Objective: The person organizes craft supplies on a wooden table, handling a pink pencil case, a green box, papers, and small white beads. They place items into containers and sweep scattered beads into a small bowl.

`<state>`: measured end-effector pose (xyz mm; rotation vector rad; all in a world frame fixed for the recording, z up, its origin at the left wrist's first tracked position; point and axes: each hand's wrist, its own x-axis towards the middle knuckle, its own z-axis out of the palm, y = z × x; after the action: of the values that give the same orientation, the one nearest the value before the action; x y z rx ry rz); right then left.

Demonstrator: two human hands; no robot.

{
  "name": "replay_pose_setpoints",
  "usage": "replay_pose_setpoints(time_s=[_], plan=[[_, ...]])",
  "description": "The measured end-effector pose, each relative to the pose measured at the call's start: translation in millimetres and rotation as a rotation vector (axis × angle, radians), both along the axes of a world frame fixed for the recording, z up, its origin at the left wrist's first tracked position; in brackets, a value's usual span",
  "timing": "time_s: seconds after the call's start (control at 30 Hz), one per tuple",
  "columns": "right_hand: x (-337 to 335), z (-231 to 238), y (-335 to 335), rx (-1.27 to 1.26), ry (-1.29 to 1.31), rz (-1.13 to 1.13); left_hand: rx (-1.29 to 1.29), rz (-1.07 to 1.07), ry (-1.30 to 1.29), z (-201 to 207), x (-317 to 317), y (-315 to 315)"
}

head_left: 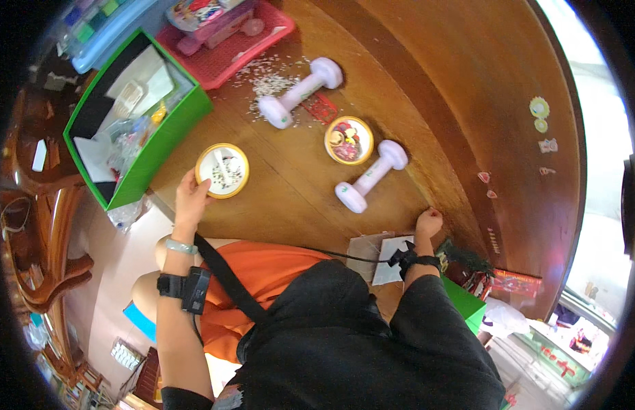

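Note:
My left hand is closed on the near left rim of a white bowl with a yellow edge, thumb at the rim. Small dark and pale bits and a white spoon-like piece lie inside. To the right stands a second yellow-rimmed bowl, holding mixed red, brown, yellow and white pieces. My right hand rests as a loose fist on the table toward the right, apart from both bowls; nothing sticks out of its curled fingers. A pale lilac dumbbell lies between that hand and the second bowl.
Another lilac dumbbell lies farther back, beside scattered white grains and a red cut-out piece. A green box of packets stands at the left of the wooden table, with a red basket behind it.

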<state>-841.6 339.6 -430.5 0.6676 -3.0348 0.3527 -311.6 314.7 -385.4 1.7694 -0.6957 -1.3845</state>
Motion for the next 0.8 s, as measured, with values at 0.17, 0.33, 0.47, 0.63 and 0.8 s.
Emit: replay_pose_setpoints(time_s=[0.17,0.33,0.47,0.63,0.8], plan=[[98.7,41.8,-52.9,-0.833,-0.545,0.593,-0.004,-0.026,-0.034,2.8,-7.9,-0.9],[253.4,109.3,-89.6,-0.651,-0.880,1.202,-0.008,-0.061,-0.057,12.4,-22.0,-3.9],[322.6,104.3,-82.1,-0.258,-1.010,1.577,-0.108,-0.041,-0.029,1.9,-27.4,1.9],[292.4,96.2,-102.2,-0.380,-0.679,1.525,-0.052,0.043,-0.013,2.7,-13.2,9.4],[180.1,69.0,-150.7,-0.196,-0.012,1.344,-0.024,0.114,0.008,4.5,12.0,10.2]])
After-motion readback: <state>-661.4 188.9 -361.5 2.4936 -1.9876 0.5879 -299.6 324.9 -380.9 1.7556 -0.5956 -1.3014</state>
